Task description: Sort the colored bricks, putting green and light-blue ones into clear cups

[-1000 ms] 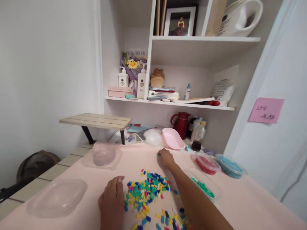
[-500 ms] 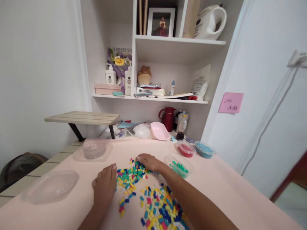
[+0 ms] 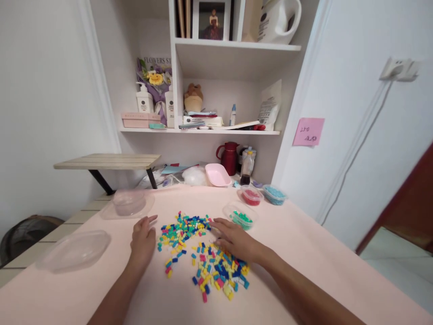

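Note:
Two loose piles of small coloured building bricks lie on the pink tabletop. The farther pile shows much green, blue and yellow; the nearer pile mixes yellow, dark blue, teal and pink-red. My left hand rests just left of the farther pile, fingers loosely curved and apart, with nothing seen in it. At the right end of that pile is my right hand, open, its fingers stretched left over the edges of both piles. A clear tub of green bricks stands beyond the right hand.
Farther right stand tubs of red bricks and blue bricks. On the left are an empty clear tub and a clear lid or tray. A pink dish, a red jug and a bottle stand behind.
My right hand has drawn back toward me and right from the farther pile, its fingers more spread. That pile lies more spread out. The left hand's fingers have loosened. The view has shifted.

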{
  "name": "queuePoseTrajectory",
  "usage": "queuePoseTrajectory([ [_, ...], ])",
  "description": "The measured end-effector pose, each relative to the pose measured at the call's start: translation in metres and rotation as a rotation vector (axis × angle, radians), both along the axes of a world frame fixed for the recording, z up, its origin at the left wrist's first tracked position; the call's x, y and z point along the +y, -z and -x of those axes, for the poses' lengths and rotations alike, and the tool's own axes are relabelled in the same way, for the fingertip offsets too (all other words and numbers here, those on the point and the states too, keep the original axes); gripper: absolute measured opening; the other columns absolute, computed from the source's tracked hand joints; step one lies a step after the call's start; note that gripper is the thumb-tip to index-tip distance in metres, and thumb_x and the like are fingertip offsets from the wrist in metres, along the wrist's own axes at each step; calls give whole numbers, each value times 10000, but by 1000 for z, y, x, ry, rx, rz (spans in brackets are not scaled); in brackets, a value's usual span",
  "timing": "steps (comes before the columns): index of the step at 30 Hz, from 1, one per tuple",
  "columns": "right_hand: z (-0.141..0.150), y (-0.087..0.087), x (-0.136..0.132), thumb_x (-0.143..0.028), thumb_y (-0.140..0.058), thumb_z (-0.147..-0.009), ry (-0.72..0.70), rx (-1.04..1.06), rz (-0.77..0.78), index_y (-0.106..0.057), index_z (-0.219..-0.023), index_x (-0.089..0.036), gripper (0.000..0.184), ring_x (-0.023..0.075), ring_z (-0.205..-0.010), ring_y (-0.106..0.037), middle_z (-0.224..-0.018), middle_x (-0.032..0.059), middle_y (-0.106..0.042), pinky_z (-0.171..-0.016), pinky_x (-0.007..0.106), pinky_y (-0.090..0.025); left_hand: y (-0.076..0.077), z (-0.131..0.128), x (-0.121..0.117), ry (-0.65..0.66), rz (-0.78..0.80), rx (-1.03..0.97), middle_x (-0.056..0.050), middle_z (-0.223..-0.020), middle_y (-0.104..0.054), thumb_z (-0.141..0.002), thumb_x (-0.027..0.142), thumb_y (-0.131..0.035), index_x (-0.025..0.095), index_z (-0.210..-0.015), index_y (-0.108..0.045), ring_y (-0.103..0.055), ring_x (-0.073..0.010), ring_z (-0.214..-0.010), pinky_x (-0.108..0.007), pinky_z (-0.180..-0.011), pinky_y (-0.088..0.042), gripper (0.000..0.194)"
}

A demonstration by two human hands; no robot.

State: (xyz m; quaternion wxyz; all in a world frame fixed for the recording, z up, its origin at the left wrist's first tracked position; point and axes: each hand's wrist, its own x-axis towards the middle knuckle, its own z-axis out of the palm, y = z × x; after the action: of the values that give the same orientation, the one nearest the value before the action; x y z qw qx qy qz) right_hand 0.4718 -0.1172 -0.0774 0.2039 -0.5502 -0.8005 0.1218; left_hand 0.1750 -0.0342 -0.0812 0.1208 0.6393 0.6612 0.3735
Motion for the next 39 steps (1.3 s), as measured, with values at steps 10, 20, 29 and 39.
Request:
queuePoseTrajectory([
  [10, -1, -4, -18, -390, -431, -1003, -105, 161, -196, -607, -1326, -243, 396, 264, -1240, -548, -1353, 102, -609, -1081, 443, -395, 18, 34, -73, 269, -289, 377, -113, -1400, -550, -913, 425, -398, 255, -1193, -678, -483, -320, -1317, -570, -1066, -416, 431],
  [20, -14, -22, -27, -399, -403, -1025, 48, 576, -352, -680, -1171, -249, 347, 222, -1050, -641, -1113, 72, -722, -937, 379, -483, 93, -15, -97, 618, -255, 422, -110, -1557, -401, -941, 326, -394, 220, -1515, -354, -354, -270, -1442, -495, -1155, -360, 586],
  [29, -25, -36, -32, -475, -455, -992, 193, 795, -425, -706, -1078, -214, 372, 232, -954, -669, -991, 76, -729, -861, 360, -514, 75, -13, -81, 613, -116, 264, -61, -1588, -341, -963, 416, -351, 232, -1500, -392, -326, -258, -1455, -472, -1184, -325, 569],
  [39, -49, -39, -29, -498, -462, -983, 326, 930, -511, -711, -1065, -195, 401, 201, -853, -651, -861, 46, -701, -790, 335, -513, 77, -70, -84, 818, -128, 392, -47, -1598, -296, -890, 431, -517, 287, -1497, -387, -308, -306, -1459, -500, -1167, -336, 637],
])
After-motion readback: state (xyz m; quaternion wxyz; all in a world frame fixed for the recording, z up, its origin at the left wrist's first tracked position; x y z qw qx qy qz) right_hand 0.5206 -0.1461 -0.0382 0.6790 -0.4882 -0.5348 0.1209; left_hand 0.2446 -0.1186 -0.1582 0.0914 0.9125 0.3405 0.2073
